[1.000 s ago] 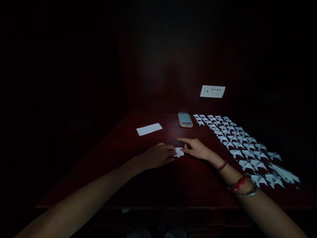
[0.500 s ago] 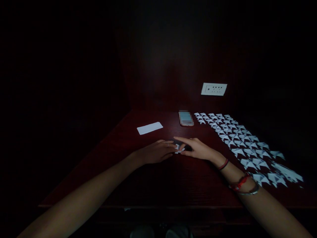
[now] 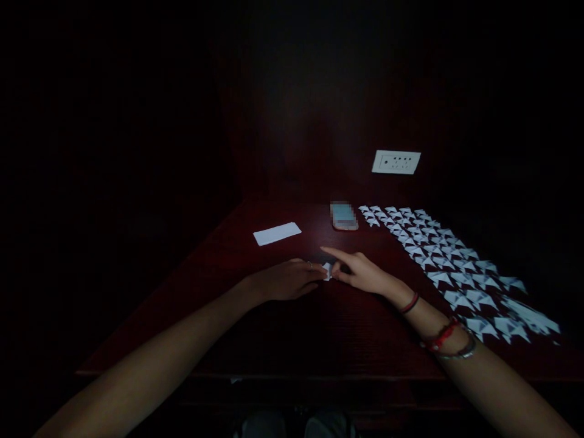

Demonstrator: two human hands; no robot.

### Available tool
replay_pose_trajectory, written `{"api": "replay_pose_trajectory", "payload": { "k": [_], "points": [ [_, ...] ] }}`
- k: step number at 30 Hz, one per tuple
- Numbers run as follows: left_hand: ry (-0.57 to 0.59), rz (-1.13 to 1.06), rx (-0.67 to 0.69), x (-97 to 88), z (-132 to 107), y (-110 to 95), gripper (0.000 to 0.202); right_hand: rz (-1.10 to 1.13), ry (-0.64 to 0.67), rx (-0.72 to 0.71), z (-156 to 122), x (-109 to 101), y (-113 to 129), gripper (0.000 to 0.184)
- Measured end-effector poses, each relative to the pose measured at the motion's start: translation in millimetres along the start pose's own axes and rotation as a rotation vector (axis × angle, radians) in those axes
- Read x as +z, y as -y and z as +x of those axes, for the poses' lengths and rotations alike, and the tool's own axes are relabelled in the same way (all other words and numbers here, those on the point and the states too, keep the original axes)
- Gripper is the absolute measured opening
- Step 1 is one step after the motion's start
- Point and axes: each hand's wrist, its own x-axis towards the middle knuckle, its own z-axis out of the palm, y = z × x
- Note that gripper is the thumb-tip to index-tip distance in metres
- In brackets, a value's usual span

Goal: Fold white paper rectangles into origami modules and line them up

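A small folded piece of white paper [image 3: 327, 272] lies on the dark red table between my two hands. My left hand [image 3: 289, 280], a ring on one finger, reaches in from the left and holds the paper down with its fingertips. From the other side, my right hand [image 3: 360, 272] pinches the paper's right edge between thumb and a bent finger, while its index finger points out above. The fingertips partly cover the paper, so its exact folds are hard to make out.
Rows of folded white paper shapes [image 3: 440, 250] cover the table's right side, with a heap of paper strips [image 3: 531, 315] near them. A stack of white paper strips [image 3: 277, 233] lies at back left. A phone [image 3: 344, 216] lies near the wall, below a socket panel [image 3: 396, 162].
My right hand's fingers have drawn in to the paper's right edge, with the index finger still stretched out. Less of the paper shows now. My left hand has hardly moved.
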Motion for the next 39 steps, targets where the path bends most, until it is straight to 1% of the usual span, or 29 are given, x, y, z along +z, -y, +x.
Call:
{"api": "replay_pose_trajectory", "payload": {
  "k": [6,10,13,15,18,23,28,32,36,39],
  "points": [
    [0.051,-0.03,-0.029,-5.9,1.2,-6.1,0.03,0.099,-0.046,0.075,3.9,5.3,-10.7,0.058],
    [0.037,-0.023,-0.028,-5.8,1.0,-7.3,0.028,0.175,-0.064,0.13,6.6,6.8,-16.9,0.061],
    [0.024,0.0,-0.061,-5.6,0.9,-7.8,0.032,0.244,-0.07,0.18,8.4,7.2,-18.9,0.066],
    [0.033,0.008,-0.066,-5.9,0.9,-8.1,0.034,0.286,-0.075,0.214,9.5,7.8,-19.7,0.068],
    [0.058,0.007,-0.039,-5.8,0.7,-7.5,0.033,0.32,-0.086,0.254,10.6,9.3,-21.1,0.07],
    [0.076,0.032,-0.052,-0.9,0.2,-4.1,0.033,0.342,-0.133,0.303,11.3,12.7,-23.0,0.065],
    [0.083,0.051,-0.067,3.6,0.2,-1.2,0.032,0.327,-0.142,0.335,11.2,15.3,-22.9,0.064],
    [0.076,0.065,-0.071,6.2,-0.6,0.2,0.034,0.247,-0.187,0.325,10.3,17.0,-23.7,0.062],
    [0.057,0.093,-0.094,9.3,-1.5,1.4,0.036,0.179,-0.215,0.302,9.3,19.0,-22.8,0.054],
    [0.073,0.108,-0.106,8.9,-1.3,0.7,0.04,0.141,-0.229,0.256,8.1,19.4,-19.7,0.052]
  ]
}}
